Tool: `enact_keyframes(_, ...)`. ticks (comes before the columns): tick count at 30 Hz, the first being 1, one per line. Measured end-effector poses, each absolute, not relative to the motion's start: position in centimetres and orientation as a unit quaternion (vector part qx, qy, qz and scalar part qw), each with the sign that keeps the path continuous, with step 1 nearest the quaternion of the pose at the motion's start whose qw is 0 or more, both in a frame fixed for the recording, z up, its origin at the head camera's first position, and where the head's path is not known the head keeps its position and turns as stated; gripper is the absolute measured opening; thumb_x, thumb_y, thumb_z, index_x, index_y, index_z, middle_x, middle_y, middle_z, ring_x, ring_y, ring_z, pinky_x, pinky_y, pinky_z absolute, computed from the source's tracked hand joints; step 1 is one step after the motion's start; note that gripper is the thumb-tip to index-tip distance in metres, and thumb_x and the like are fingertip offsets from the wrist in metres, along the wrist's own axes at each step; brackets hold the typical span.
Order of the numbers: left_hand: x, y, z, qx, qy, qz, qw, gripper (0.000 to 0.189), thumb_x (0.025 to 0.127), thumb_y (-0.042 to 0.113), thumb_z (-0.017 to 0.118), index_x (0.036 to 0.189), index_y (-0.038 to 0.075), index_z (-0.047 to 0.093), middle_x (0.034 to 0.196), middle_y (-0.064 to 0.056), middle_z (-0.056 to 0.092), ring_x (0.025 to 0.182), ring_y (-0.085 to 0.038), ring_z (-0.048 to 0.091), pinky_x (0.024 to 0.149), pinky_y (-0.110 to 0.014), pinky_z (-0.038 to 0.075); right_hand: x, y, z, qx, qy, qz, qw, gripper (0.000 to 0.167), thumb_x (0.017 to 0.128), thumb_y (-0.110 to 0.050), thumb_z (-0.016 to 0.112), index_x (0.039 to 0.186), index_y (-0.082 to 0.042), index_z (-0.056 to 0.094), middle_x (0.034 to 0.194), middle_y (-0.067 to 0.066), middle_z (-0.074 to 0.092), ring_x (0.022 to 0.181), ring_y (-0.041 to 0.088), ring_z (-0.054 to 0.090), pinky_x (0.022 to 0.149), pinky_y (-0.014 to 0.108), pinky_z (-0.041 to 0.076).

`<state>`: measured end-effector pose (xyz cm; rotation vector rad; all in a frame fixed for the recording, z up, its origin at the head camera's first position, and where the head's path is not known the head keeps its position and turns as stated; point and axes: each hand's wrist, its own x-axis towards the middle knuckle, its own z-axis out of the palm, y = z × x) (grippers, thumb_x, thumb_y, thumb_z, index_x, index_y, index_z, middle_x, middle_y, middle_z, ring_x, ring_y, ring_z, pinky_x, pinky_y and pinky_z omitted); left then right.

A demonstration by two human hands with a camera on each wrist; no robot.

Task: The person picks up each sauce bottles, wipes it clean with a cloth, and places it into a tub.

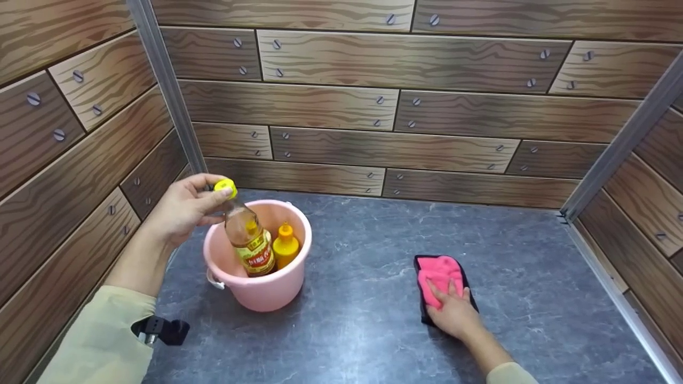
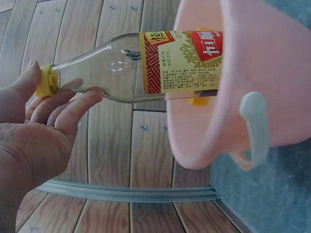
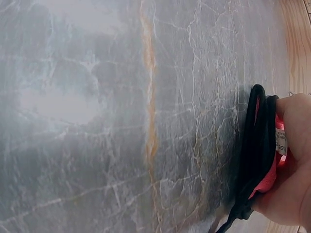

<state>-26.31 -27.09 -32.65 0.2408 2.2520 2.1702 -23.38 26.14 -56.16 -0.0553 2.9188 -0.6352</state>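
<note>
My left hand (image 1: 181, 209) pinches the yellow cap of a clear vinegar bottle (image 1: 241, 221) between thumb and fingers. The bottle leans, its labelled lower part inside a pink bucket (image 1: 269, 293) and its neck above the rim; whether its base touches the bucket floor is hidden. Beside it in the bucket stands a yellow squeeze bottle (image 1: 286, 248) with an orange nozzle top. On the right, my right hand (image 1: 453, 314) rests with spread fingers on a folded pink cloth (image 1: 442, 269) edged in black. In the right wrist view, the cloth's black border (image 3: 255, 145) and a small white tag show.
The grey marbled tabletop (image 1: 363, 256) is bounded by wood-patterned walls (image 1: 341, 106) at the back and sides. Metal strips run along the corners and the right edge. A white handle (image 2: 255, 121) hangs at the bucket's side.
</note>
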Motion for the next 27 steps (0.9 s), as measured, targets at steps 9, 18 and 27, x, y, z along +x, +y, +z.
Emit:
enact_keyframes(9, -26.2, -26.7, -34.2, 0.054, 0.734, 0.677, 0.018, 0.015, 0.104, 0.007, 0.070, 0.118, 0.004, 0.066, 0.092, -0.002, 0.079, 0.088, -0.015, 0.075, 0.080, -0.035, 0.064, -23.3, 25.9, -56.6, -0.014, 0.971, -0.225, 0.078, 0.066, 0.102, -0.031, 0.062, 0.163, -0.016, 0.041, 0.161, 0.044, 0.013, 0.140, 0.076, 0.005, 0.109, 0.084, 0.025)
enact_keyframes(18, -26.2, -26.3, -35.3, 0.052, 0.737, 0.673, 0.029, 0.020, 0.102, 0.008, 0.073, 0.121, 0.004, 0.065, 0.099, -0.009, 0.080, 0.092, -0.018, 0.076, 0.081, -0.037, 0.064, -23.5, 26.1, -56.5, -0.018, 0.973, -0.217, 0.072, 0.065, 0.102, -0.030, 0.062, 0.162, -0.013, 0.043, 0.160, 0.045, 0.015, 0.142, 0.075, 0.007, 0.115, 0.080, 0.020)
enact_keyframes(27, -26.2, -25.8, -36.2, 0.044, 0.747, 0.662, 0.033, 0.027, 0.102, 0.008, 0.073, 0.125, -0.001, 0.063, 0.103, -0.013, 0.079, 0.090, -0.016, 0.076, 0.082, -0.037, 0.064, -23.5, 26.2, -56.6, -0.016, 0.973, -0.221, 0.068, 0.065, 0.102, -0.030, 0.062, 0.162, -0.014, 0.042, 0.160, 0.045, 0.013, 0.142, 0.074, 0.006, 0.115, 0.080, 0.021)
